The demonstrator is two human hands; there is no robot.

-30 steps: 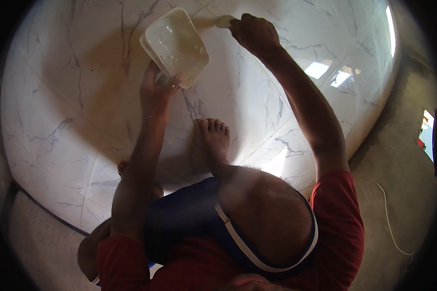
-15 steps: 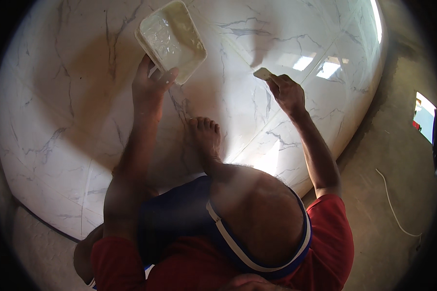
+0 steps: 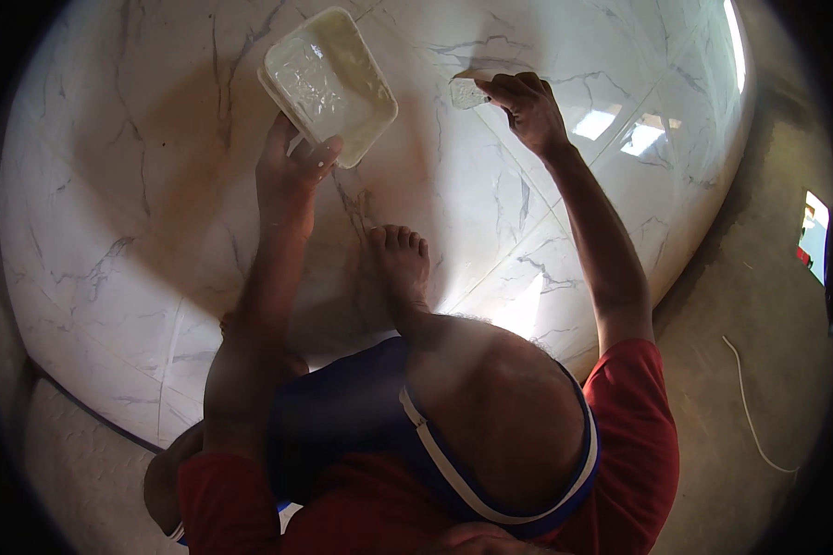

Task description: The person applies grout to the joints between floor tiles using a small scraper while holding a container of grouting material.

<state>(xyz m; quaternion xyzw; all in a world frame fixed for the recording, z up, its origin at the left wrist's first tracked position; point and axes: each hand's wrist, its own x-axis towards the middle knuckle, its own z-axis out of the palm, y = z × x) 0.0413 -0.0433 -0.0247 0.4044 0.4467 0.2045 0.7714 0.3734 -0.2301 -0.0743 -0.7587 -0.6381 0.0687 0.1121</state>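
the tub [image 3: 359, 79] is cream, the shirt [image 3: 631, 425] red, the tiles [image 3: 518, 208] grey-veined white.

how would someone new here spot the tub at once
Find the grey-veined white tiled floor, then look over its upper part, left of centre. There the left hand holds a rectangular off-white tub with rounded corners. Its open hollow, with shiny wet-looking patches, sets it apart from the small flat scraper in the right hand.

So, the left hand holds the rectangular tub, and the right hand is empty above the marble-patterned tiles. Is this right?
The right hand is not empty: the head view shows it gripping a small flat scraper above the marble-patterned tiles. The left hand does hold the rectangular tub.
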